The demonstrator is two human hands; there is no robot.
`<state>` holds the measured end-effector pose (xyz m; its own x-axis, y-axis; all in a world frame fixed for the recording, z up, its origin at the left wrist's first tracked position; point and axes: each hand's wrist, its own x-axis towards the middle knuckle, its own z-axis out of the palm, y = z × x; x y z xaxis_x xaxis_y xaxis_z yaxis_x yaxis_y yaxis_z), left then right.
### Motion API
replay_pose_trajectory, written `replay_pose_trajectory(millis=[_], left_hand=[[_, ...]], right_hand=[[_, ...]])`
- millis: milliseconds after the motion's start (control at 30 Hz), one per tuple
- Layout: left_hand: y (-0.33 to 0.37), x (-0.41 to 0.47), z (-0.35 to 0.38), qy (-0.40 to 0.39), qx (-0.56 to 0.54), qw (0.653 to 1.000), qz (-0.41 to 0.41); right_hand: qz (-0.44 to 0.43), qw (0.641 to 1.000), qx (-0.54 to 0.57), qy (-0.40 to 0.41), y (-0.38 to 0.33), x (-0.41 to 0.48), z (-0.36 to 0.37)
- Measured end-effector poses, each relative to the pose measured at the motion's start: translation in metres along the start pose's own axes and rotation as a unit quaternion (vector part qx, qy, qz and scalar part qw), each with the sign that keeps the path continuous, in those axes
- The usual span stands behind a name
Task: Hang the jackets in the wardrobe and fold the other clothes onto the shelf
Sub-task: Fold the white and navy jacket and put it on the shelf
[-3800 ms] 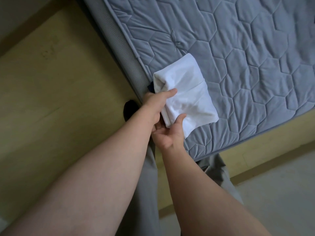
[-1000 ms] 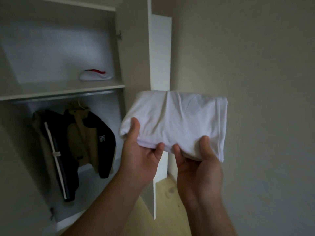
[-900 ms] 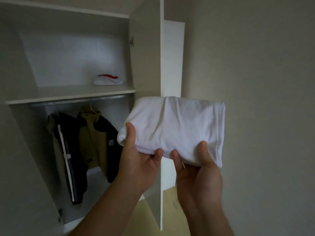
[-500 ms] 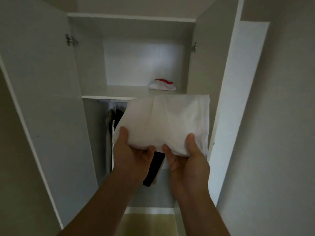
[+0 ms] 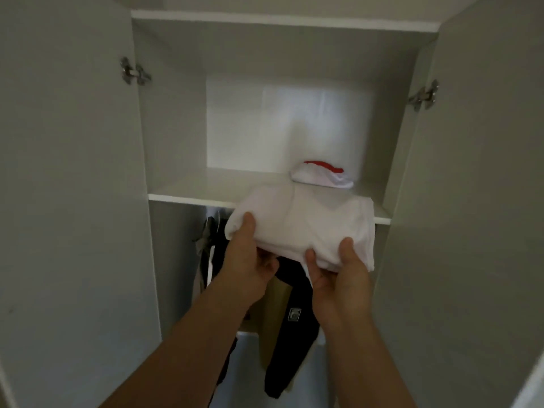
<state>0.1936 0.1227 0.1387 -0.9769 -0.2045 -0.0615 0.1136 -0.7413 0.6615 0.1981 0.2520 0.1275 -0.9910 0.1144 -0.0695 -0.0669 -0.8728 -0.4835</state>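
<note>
I hold a folded white garment (image 5: 306,225) in both hands in front of the open wardrobe. My left hand (image 5: 247,260) grips its near left edge, thumb on top. My right hand (image 5: 341,272) grips the near right edge the same way. The garment's far edge lies over the front lip of the white shelf (image 5: 188,197). A folded white and red garment (image 5: 322,175) sits on the shelf at the back right. Below the shelf hang dark and tan jackets (image 5: 290,316), partly hidden by my arms.
The wardrobe's left door (image 5: 67,187) and right door (image 5: 471,187) stand open on either side of me. The left part of the shelf is bare. A top panel (image 5: 279,22) closes the shelf compartment above.
I lifted the folded white garment off the mattress, turned to the wardrobe and stepped close. The garment has moved forward and now reaches the shelf's front edge.
</note>
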Motion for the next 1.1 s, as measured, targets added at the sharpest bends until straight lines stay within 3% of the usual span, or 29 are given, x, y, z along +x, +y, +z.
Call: replay_pose_trajectory(millis=[333,667,767,833,867,900,933,967,1000,1033,1067,1100], left_hand=[[-0.018,0.202,0.057,0.034,0.009,0.999,-0.022],[-0.037,0.353,0.105,0.05,0.044,0.996,-0.053],[-0.041,0.384,0.115,0.028,0.075,0.995,-0.051],[-0.042,0.4,0.121,0.015,0.154,0.987,-0.043],[-0.044,0.408,0.121,0.017,0.245,0.969,-0.019],[-0.048,0.416,0.118,0.023,0.382,0.924,0.018],[-0.055,0.422,0.113,0.032,0.542,0.838,0.059],[-0.062,0.425,0.109,0.035,0.677,0.729,0.101],[-0.068,0.426,0.108,0.022,0.763,0.631,0.14],[-0.074,0.426,0.109,-0.003,0.808,0.565,0.167],[-0.078,0.427,0.111,-0.03,0.83,0.528,0.174],[-0.08,0.428,0.112,-0.05,0.842,0.51,0.167]], right_hand=[[-0.023,0.999,0.0,0.024,-0.009,0.207,0.035],[-0.005,0.998,-0.019,0.058,-0.035,0.352,0.065],[-0.027,0.998,-0.029,0.056,-0.039,0.382,0.069],[-0.07,0.991,-0.086,0.075,-0.041,0.403,0.067],[-0.117,0.971,-0.184,0.097,-0.043,0.413,0.064],[-0.175,0.919,-0.331,0.121,-0.043,0.424,0.057],[-0.228,0.829,-0.49,0.141,-0.041,0.434,0.049],[-0.257,0.717,-0.627,0.165,-0.04,0.443,0.041],[-0.268,0.61,-0.72,0.196,-0.038,0.448,0.037],[-0.278,0.52,-0.776,0.225,-0.036,0.452,0.037],[-0.285,0.46,-0.808,0.233,-0.033,0.452,0.038],[-0.289,0.438,-0.819,0.229,-0.032,0.453,0.039]])
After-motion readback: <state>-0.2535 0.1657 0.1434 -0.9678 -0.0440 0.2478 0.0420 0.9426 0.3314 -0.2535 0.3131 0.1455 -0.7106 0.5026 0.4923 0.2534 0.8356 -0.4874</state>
